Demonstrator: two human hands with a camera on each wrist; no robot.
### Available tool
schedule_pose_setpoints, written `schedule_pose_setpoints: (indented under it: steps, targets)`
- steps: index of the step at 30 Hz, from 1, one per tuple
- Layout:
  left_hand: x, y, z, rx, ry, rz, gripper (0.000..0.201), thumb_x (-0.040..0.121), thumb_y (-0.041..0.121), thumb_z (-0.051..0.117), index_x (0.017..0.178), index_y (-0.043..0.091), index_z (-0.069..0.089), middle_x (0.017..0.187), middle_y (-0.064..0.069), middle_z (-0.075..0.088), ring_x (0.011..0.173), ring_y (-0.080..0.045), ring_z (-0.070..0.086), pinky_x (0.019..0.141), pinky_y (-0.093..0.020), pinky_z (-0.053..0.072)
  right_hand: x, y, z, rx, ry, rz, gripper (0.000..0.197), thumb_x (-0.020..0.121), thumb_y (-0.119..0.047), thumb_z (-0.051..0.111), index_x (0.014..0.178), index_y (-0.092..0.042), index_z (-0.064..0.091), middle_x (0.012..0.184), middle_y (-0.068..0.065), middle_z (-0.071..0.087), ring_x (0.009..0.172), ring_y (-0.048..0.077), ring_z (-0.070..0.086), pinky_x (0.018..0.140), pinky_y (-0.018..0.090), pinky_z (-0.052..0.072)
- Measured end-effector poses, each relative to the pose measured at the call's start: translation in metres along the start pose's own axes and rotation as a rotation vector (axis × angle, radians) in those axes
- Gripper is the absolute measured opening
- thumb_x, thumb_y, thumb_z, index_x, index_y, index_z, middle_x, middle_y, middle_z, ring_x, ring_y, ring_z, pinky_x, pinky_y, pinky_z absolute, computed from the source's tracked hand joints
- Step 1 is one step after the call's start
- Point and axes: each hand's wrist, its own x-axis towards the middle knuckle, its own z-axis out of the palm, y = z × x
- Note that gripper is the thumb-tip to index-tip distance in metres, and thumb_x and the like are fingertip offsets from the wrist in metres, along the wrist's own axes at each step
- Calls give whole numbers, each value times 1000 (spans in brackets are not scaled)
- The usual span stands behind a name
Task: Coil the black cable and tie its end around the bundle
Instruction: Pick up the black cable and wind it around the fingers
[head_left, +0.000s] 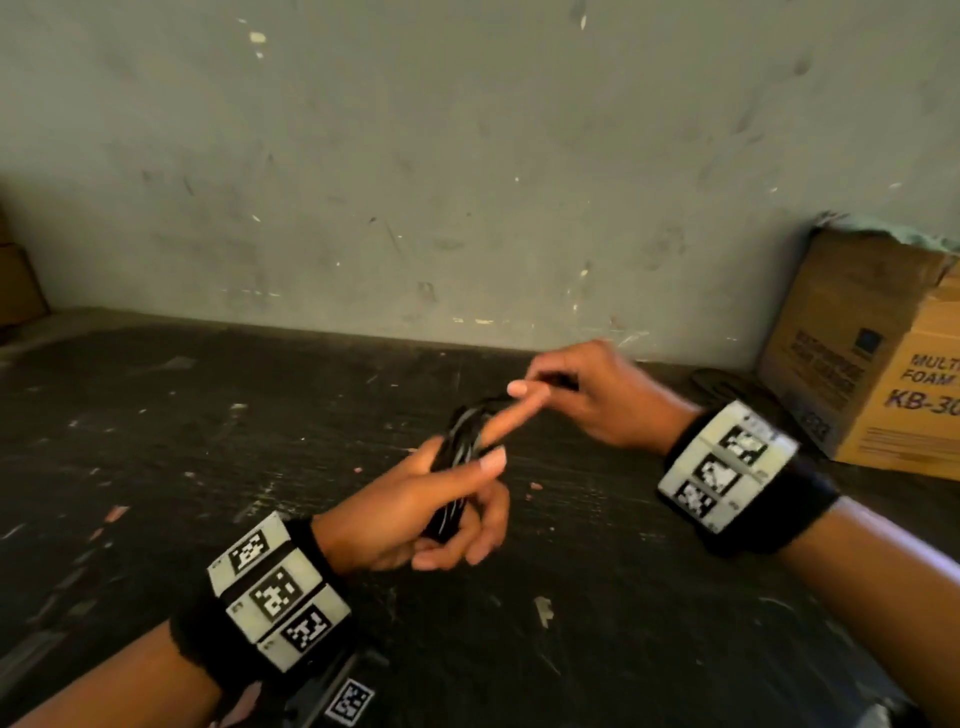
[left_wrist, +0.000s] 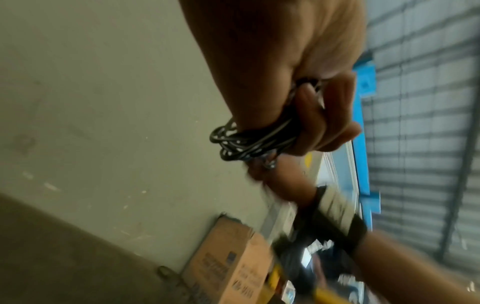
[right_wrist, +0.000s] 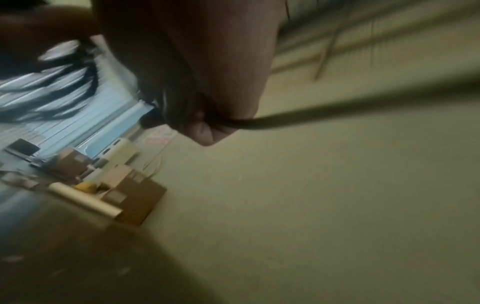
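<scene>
My left hand (head_left: 452, 499) grips a coiled bundle of black cable (head_left: 460, 457) above the dark table, index finger stretched out along the coil. In the left wrist view the coil (left_wrist: 249, 142) sticks out past the curled fingers (left_wrist: 324, 127). Just beyond it, my right hand (head_left: 582, 395) pinches the cable's free end (head_left: 558, 383) between thumb and fingers. The right wrist view is blurred; a black strand (right_wrist: 337, 115) runs out from under the right hand (right_wrist: 197, 82).
The dark, scuffed table (head_left: 208, 441) runs back to a grey-green wall (head_left: 415, 182). A cardboard box (head_left: 883, 364) stands at the back right against the wall, with a dark object (head_left: 719, 384) beside it. More boxes (right_wrist: 130, 185) show far off in the right wrist view.
</scene>
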Motion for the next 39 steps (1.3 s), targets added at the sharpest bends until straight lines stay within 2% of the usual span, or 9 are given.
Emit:
schedule_pose_setpoints:
  steps: [4,8,16,20,23,28,32,36,39]
  targets:
    - [11,19,-6,-161,119,145,59,92,33,54,144,43,30,70,-19,66,32,-13,55,28,-19,33,-22,7,65,207,28,119,32,97,-20,46,71,-33,57,59,-3,56,51,7,52,52,26,42]
    - [27,28,-12,-119,253,156,58,93,29,42,144,48,21,91,-19,73,55,-24,70,47,-33,58,-34,-20,108,265,-96,121,27,100,-20,42,93,-3,63,67,2,56,61,19,57,58,25,43]
    - [16,12,-28,516,257,-108,56,96,33,42,139,58,15,97,-13,74,81,-37,71,81,-40,58,-37,-63,59,37,-278,48,18,97,-27,47,94,-15,60,84,-3,59,74,15,55,68,29,46]
    - [3,1,-23,419,134,-216,59,88,60,38,132,23,51,63,-10,68,39,-17,57,41,-26,47,-22,-65,10,-95,-310,-29,15,94,-31,53,95,-22,65,74,-14,57,59,-2,50,62,23,44]
    - [-3,-8,-17,280,24,-215,74,79,79,29,120,28,63,47,-1,54,29,-7,38,45,-27,27,-7,-59,-23,-186,-230,-105,17,88,-34,59,86,-18,66,60,-13,48,52,0,46,54,22,38]
    - [-8,6,-7,105,-15,-47,56,85,62,47,121,21,62,44,10,33,32,-3,23,34,-19,18,3,-37,-26,164,-117,-61,23,85,-34,61,88,-13,70,66,-6,62,57,3,54,54,15,41]
    - [-7,19,-6,-85,-1,98,38,88,44,57,98,8,67,40,12,28,29,-4,17,34,-23,13,-5,-26,20,503,133,53,26,92,-22,53,108,-10,70,102,3,73,98,10,67,87,21,52]
    - [-7,19,-11,-220,45,158,34,90,36,57,85,4,66,40,5,20,28,-8,14,35,-19,13,-5,-39,78,791,454,104,28,96,-25,43,94,-10,67,83,12,63,75,22,60,71,35,50]
    - [-8,15,-16,-300,58,163,33,91,33,56,80,3,63,40,5,21,28,-8,17,35,-18,16,-3,-52,102,1030,521,168,52,98,-38,29,104,3,60,95,24,67,88,36,64,80,43,53]
